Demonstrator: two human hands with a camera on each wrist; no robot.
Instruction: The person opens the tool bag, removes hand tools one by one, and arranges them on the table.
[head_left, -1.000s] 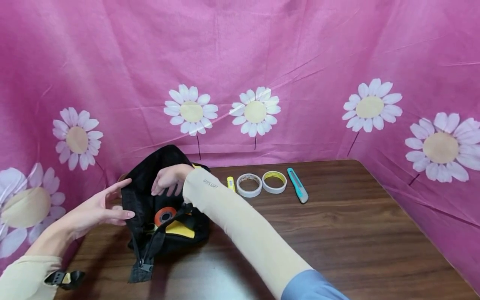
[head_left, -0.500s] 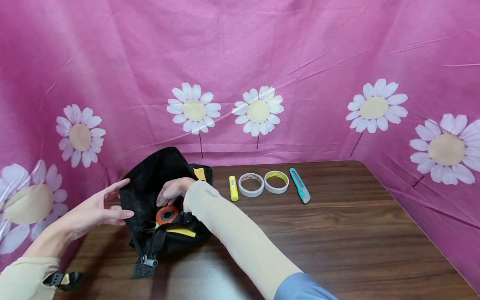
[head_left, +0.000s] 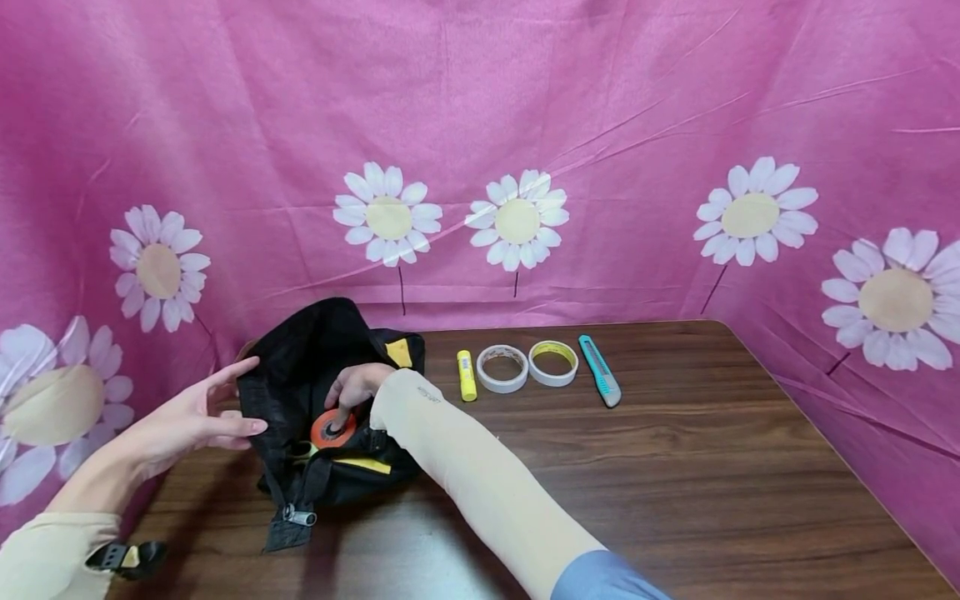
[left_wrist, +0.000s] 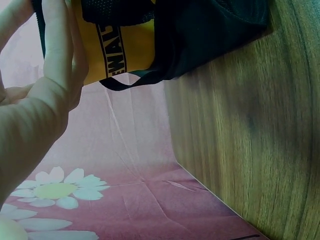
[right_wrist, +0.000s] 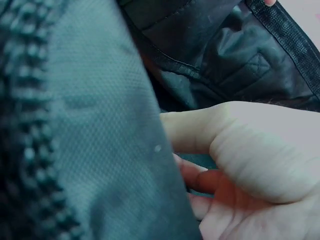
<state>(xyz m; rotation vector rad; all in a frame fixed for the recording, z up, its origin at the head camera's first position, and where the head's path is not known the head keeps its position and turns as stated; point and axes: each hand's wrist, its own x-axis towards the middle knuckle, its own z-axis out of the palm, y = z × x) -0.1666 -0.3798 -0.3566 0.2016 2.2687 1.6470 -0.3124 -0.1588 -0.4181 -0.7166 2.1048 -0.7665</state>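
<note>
A black tool bag with yellow panels stands with its mouth spread at the left of the table. My left hand holds the bag's left rim between thumb and fingers; in the left wrist view its fingers lie along the outside, beside a yellow lettered panel. My right hand reaches inside and grips an orange tape roll, a digit over its dark middle. In the right wrist view, the bag's wall hides the tips of the right hand and the roll.
To the right of the bag, a yellow glue stick, a white tape roll, a second tape roll with a yellow inside and a teal box cutter lie in a row on the wooden table. A pink flowered cloth hangs behind.
My right hand has come down inside the bag from above the orange tape roll onto it. The left hand stays at the rim. The bag's zipper pull has flipped over.
</note>
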